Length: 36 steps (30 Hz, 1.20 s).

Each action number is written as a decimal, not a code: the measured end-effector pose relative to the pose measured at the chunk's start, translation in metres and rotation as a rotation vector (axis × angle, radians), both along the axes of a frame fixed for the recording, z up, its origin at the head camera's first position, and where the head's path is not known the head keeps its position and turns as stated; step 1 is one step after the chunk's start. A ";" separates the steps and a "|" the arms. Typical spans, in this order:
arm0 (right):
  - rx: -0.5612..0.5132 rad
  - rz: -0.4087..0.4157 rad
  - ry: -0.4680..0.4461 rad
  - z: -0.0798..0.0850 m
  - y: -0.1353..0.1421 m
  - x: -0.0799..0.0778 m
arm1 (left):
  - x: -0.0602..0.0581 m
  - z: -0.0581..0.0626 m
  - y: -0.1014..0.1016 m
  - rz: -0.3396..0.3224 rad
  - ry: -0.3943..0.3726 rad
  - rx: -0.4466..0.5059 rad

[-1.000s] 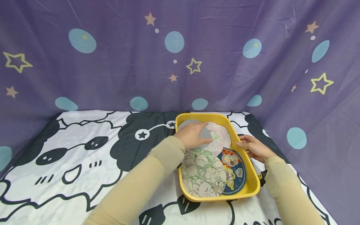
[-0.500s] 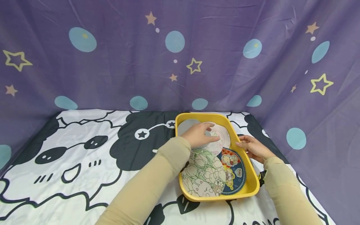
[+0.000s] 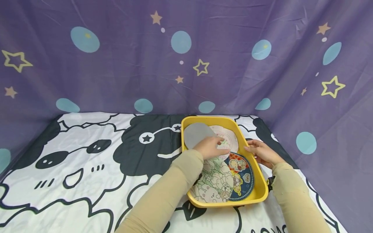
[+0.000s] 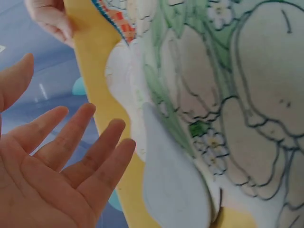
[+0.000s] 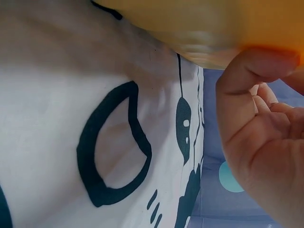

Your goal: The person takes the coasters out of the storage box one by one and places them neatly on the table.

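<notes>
A yellow plastic tray (image 3: 262, 198) holds several round coasters that partly overlap. The plain grey coaster (image 3: 196, 134) lies at the far left of it, beside a pale pink coaster (image 3: 232, 138) with a scalloped edge. Nearer are a green coaster (image 3: 217, 184) printed with flowers and a blue coaster (image 3: 247, 181) with cartoon figures. My left hand (image 3: 211, 148) hovers over the coasters where they meet; in the left wrist view its fingers (image 4: 104, 156) are spread, with nothing held. My right hand (image 3: 264, 154) grips the tray's right side, thumb at the rim and fingers beneath, partly hidden.
A white and black cartoon-print cloth (image 3: 73, 155) covers the table beneath the tray. Behind it and along the right hangs a purple curtain (image 3: 116, 64) with stars and blue ovals.
My left hand has moved right and toward me, off the grey coaster, so more of that coaster shows. My right hand stays at the tray's side.
</notes>
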State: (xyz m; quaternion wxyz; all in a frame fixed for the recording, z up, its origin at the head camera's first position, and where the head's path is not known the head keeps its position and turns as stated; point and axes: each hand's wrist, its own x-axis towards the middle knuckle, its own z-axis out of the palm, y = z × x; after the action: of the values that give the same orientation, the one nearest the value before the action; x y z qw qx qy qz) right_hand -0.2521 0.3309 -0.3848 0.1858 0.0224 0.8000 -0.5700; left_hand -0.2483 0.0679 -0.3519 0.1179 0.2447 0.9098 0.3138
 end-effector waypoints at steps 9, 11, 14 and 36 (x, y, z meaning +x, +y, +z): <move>-0.018 0.004 0.026 -0.003 0.002 0.001 | 0.001 -0.013 0.005 0.053 0.070 -0.165; -0.030 0.006 0.031 -0.004 0.003 0.001 | 0.001 -0.015 0.006 0.066 0.103 -0.206; -0.049 0.001 0.034 -0.006 0.004 0.003 | 0.001 -0.018 0.006 0.064 0.140 -0.257; -0.118 0.009 0.063 -0.012 0.002 0.006 | 0.007 -0.032 0.008 0.019 0.203 -0.401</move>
State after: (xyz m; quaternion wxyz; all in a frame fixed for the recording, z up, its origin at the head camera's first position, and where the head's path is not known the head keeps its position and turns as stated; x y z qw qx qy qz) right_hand -0.2457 0.3333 -0.3969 0.1644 -0.0102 0.7705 -0.6158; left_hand -0.2415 0.0763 -0.3844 0.0690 0.2383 0.9634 0.1016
